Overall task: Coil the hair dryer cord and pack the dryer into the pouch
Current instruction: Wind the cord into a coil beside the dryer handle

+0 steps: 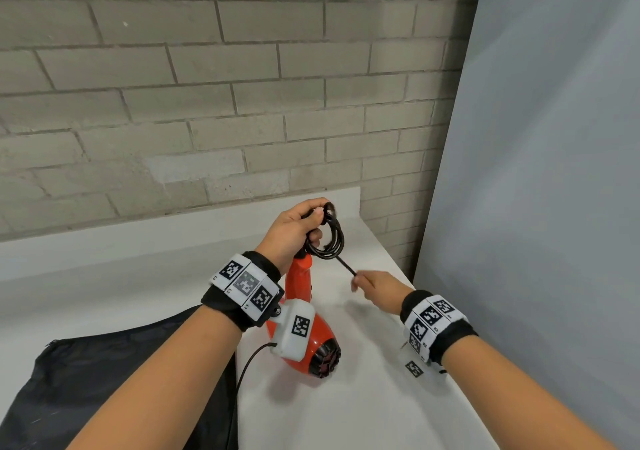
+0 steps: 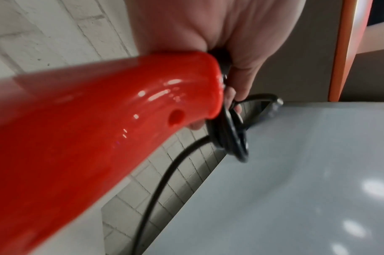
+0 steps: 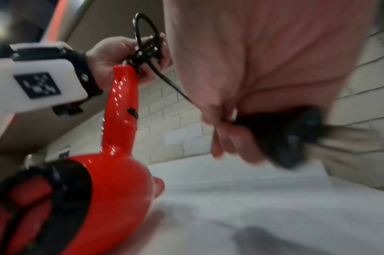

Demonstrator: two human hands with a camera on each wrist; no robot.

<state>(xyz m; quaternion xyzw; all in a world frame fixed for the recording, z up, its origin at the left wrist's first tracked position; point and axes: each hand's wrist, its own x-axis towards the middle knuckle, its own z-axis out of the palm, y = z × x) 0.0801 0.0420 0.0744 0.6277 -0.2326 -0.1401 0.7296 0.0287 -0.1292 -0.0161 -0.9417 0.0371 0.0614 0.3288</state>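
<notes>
The red hair dryer [image 1: 300, 285] hangs with its handle up and its black-grilled body [image 1: 322, 354] low over the white table [image 1: 346, 415]. My left hand [image 1: 313, 222] grips several loops of the black cord [image 1: 332, 241] at the handle's end [image 2: 186, 82]. From the coil [image 2: 232, 136] a short straight run of cord [image 1: 346, 266] leads down to my right hand [image 1: 365, 285]. That hand pinches the cord beside the black plug [image 3: 293, 138]. The black mesh pouch [image 1: 69, 387] lies flat at the table's lower left, under my left forearm.
A grey brick wall [image 1: 207, 103] stands behind the table. A pale grey panel [image 1: 554, 172] runs along the table's right edge. A thin black cable [image 1: 251, 363] hangs from the left wrist camera, near the dryer body.
</notes>
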